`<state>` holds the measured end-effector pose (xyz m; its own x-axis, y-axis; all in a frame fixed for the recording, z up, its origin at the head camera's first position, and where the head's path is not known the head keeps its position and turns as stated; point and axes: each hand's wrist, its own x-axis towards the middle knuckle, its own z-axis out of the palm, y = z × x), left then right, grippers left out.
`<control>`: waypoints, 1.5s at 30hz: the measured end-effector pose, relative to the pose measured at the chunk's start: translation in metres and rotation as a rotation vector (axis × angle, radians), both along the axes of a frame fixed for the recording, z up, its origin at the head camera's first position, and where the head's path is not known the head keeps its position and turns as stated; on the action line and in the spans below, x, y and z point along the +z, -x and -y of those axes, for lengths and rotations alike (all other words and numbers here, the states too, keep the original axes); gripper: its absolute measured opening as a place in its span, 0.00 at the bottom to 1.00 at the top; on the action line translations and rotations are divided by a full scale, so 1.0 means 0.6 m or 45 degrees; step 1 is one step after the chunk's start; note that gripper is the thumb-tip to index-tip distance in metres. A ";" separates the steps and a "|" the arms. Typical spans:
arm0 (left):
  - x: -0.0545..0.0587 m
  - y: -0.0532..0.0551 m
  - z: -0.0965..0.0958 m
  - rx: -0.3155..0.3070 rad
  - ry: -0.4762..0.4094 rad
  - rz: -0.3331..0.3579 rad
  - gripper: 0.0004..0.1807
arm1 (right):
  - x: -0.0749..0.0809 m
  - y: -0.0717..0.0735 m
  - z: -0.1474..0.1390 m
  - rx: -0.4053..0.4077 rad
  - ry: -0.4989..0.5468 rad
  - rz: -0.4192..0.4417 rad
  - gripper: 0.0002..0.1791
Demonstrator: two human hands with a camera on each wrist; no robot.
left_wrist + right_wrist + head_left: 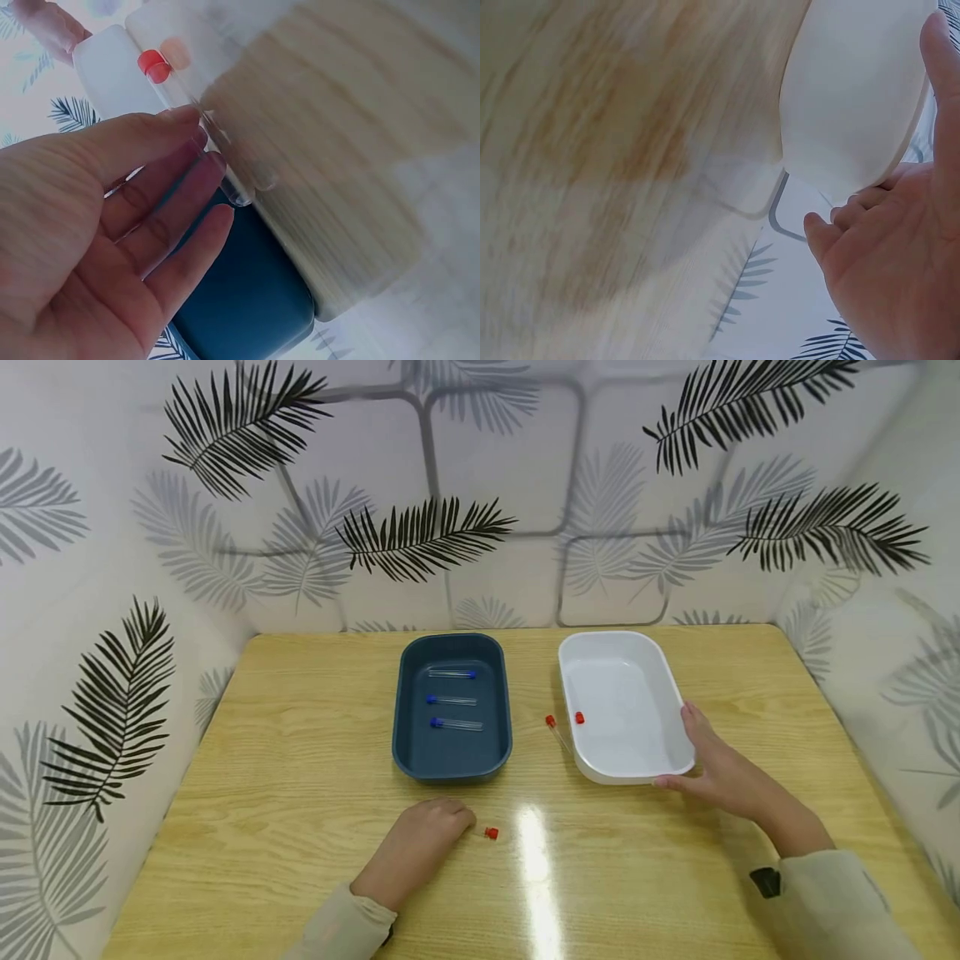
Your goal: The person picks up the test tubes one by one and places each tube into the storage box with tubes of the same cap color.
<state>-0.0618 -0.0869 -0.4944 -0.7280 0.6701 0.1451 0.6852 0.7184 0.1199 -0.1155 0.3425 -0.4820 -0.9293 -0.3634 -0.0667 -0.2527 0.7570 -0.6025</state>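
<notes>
We're pinching the red-capped tube in left hand, right hand gripping white tray, likely steadying it.

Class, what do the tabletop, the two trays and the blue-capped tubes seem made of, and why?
Tabletop: wood or wood-look laminate, glossy; grain and a glare streak show.
Dark blue tray and white tray: probably moulded plastic, smooth; even colour, rounded corners.
Blue-capped tubes: transparent glass or plastic, I can't tell which; dark blue shows through.
</notes>
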 end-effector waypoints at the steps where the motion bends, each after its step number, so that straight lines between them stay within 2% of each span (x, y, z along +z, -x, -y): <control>1: 0.000 0.000 -0.001 0.000 0.002 -0.001 0.08 | 0.000 -0.001 -0.001 -0.002 -0.004 0.001 0.63; 9: -0.001 0.005 -0.009 0.003 -0.014 -0.021 0.08 | 0.003 -0.003 0.000 -0.008 -0.011 -0.009 0.62; 16: 0.002 0.005 -0.016 -0.021 -0.047 0.071 0.05 | 0.002 -0.005 0.000 -0.029 -0.034 -0.006 0.63; 20: 0.002 0.005 -0.021 -0.061 -0.094 0.137 0.03 | 0.004 -0.005 0.000 -0.028 -0.049 0.010 0.63; 27: 0.009 0.010 -0.036 -0.116 -0.188 0.222 0.06 | 0.009 -0.004 0.000 -0.028 -0.074 0.036 0.63; 33: 0.030 0.020 -0.059 -0.114 -0.291 0.314 0.07 | 0.008 -0.004 0.001 -0.040 -0.080 0.035 0.63; 39: 0.065 0.030 -0.084 -0.118 -0.474 0.290 0.07 | 0.009 -0.004 0.002 -0.031 -0.064 0.058 0.63; 45: 0.097 0.045 -0.112 -0.093 -0.668 0.344 0.07 | 0.012 -0.003 0.000 -0.042 -0.087 0.060 0.64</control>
